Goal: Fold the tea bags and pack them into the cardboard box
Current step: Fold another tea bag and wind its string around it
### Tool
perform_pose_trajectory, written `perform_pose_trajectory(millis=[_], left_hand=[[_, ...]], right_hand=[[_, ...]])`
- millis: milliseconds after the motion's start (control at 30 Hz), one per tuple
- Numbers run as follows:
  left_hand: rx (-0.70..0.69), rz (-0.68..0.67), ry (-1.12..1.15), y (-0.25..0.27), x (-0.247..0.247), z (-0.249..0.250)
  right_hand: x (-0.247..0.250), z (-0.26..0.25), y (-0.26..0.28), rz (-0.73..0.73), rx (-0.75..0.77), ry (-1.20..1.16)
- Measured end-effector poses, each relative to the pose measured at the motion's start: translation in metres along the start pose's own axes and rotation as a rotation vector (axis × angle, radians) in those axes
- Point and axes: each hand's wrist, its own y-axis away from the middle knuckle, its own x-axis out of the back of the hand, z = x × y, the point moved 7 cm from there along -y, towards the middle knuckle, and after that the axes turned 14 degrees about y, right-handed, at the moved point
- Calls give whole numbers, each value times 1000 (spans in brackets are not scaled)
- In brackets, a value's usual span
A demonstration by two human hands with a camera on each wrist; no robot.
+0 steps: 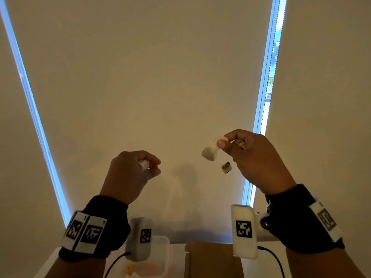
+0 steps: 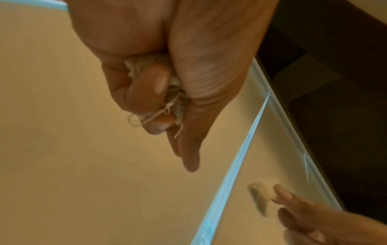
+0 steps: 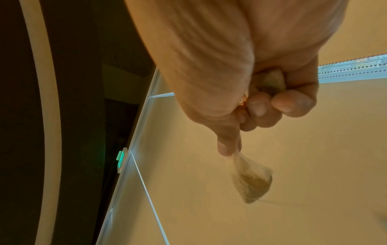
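Head view: both hands are raised well above the brown cardboard box (its inside is hidden). The right hand pinches a pale pyramid-shaped mesh tea bag, its small paper tag dangling just below.

Left wrist view: the left hand curls its grip round a crumpled tea bag with white string.

Right wrist view: the pinched bag hangs unfolded, so I judge folding and packing remain.
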Motion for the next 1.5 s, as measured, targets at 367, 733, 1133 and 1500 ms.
perform_pose_trajectory(millis=[367,733,1133,1500], left_hand=[[-122,-219,263,-5,-44,60],[128,-335,483,-7,-58,43],[127,-332,465,-17,-51,37],[-100,-292,175,-38,-54,51]], right_hand=[[-39,-14,3,-235,148,221],[-46,-4,8,-385,78,-38],[-92,20,16,-569,-75,-875],[-62,-7,-20,-314,-26,-559]])
